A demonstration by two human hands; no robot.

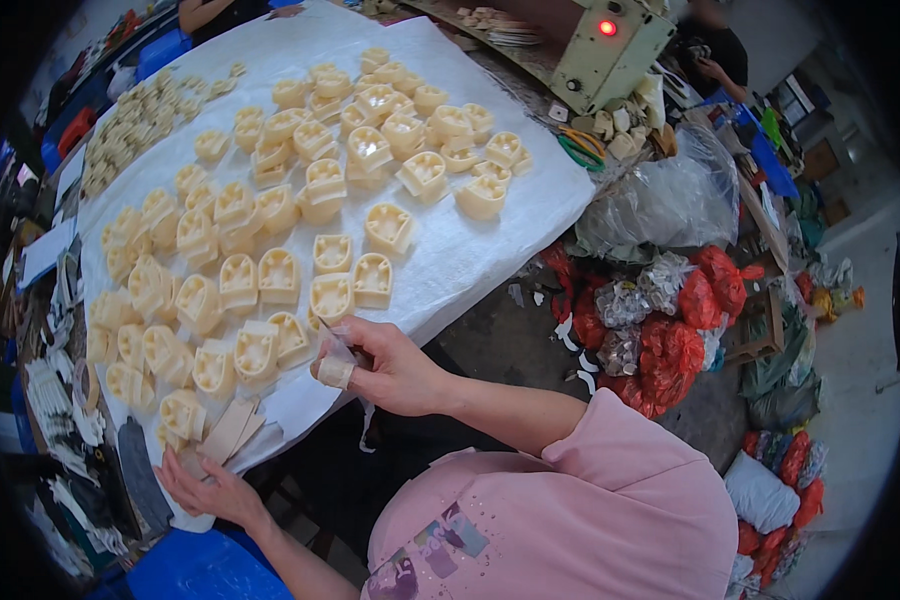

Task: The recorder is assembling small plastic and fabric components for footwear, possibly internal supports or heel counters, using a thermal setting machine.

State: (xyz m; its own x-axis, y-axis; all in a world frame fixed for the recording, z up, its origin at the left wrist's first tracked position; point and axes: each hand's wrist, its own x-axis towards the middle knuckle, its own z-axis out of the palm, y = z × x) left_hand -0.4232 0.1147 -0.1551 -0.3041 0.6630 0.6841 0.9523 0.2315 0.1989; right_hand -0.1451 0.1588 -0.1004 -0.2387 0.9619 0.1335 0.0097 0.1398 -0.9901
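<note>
My left hand [210,490] is at the table's near left corner, its thumb and fingers around the lower end of a flat brown strip [194,461]. More flat tan strips [234,429] lie just beside it. A cream, horseshoe-shaped moulded piece [182,413] rests right above its fingertips. My right hand [398,369] is closed in a pinch over the near edge, with tape [335,373] round a finger. A thin pointed tool [324,323] sticks out of this pinch; its handle is hidden. Close to its tip sits another cream moulded piece [330,297].
Several cream pieces [235,205] cover the white-sheeted table [470,265], with small flat ones [145,125] at the far left. A green machine [610,58] with a red light and scissors [582,148] are beyond. Red bags [670,355] lie at right; a blue stool-like thing [210,570] below.
</note>
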